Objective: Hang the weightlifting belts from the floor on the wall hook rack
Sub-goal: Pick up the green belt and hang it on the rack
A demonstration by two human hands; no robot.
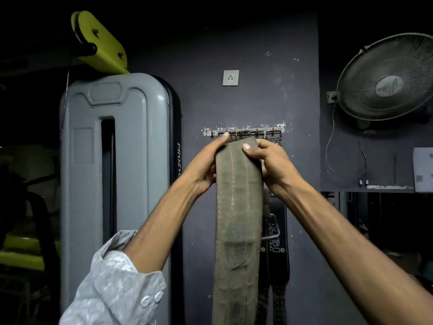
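Grip is two-handed and level: your left hand [208, 167] and right hand [269, 160] each clasp the top end of the olive belt [239, 207] from either side, thumb on the near side and fingers curled behind. Its long axis drops straight down and out of frame, while the top edge sits just under the wall hook rack [243, 132], so the hooks lie directly above and beyond your grip. That edge covers the middle hooks, so you cannot tell whether anything has caught one, and a black belt [277, 245] hangs half hidden behind.
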